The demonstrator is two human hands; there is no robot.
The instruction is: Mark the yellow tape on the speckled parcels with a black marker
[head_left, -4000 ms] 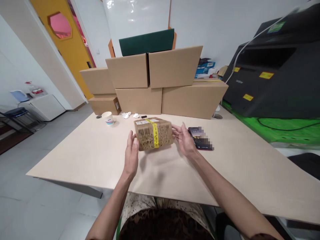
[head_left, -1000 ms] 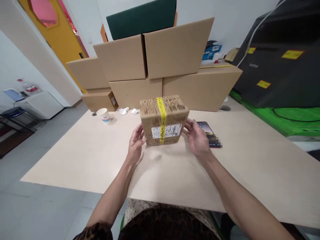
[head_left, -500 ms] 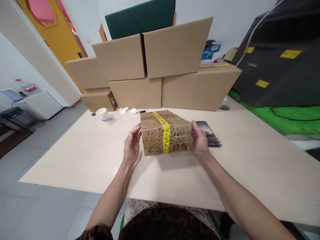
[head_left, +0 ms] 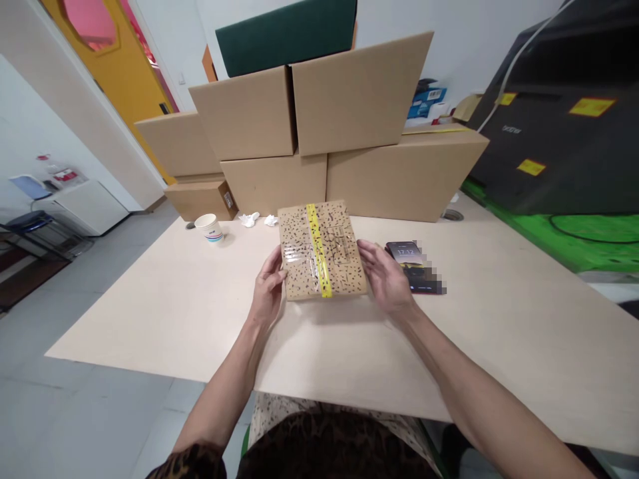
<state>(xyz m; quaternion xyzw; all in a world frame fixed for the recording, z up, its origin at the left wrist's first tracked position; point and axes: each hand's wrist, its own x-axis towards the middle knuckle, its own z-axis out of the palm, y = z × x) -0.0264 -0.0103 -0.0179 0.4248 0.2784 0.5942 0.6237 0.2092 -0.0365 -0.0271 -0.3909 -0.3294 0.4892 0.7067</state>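
Note:
A small brown cardboard box (head_left: 295, 249) with dark speckles and a strip of yellow tape is held above the table between my two hands. One broad speckled face tilts up toward me. At its left side, my left hand (head_left: 268, 287) grips the edge, thumb toward the front and other fingers partly behind. On the opposite side my right hand (head_left: 389, 276) presses its fingers against the box. Just right of that hand lies a smartphone (head_left: 403, 253) with a lit screen, partly blurred out.
Large cardboard boxes (head_left: 359, 100) are stacked at the back of the table (head_left: 164, 319), topped by a dark green box (head_left: 287, 36). A paper cup (head_left: 210, 227) and crumpled tissues (head_left: 248, 219) stand at the back left. A big black case (head_left: 554, 140) is at right.
Between my hands the box has been turned over several times. Half a second ago a barcoded side faced me; now a broad, taped, speckled face does. The view is lower and closer than four seconds ago.

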